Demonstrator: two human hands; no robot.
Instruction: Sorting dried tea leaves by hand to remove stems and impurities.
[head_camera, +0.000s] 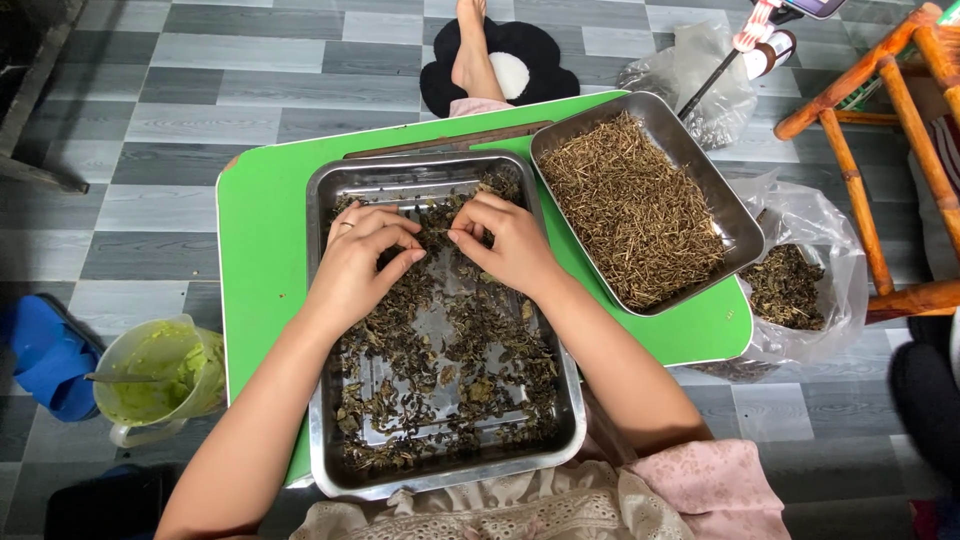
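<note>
Your left hand (358, 262) and right hand (508, 243) meet over the far end of the steel tray (330, 420), fingertips pinched together on a thin dried stem (432, 231). The tray rests on the green desk (262, 230) and holds crumpled, dark olive-brown dried leaves (450, 360), scattered loosely. Beside it, a second tray (735, 215) contains straw-coloured stems (632, 210).

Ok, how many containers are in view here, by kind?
Metal trays: 2, one of dried leaves under the left hand and right hand, one of dried stems.
Clear plastic bags: 2.
Plastic jug: 1.
Total: 5.
</note>
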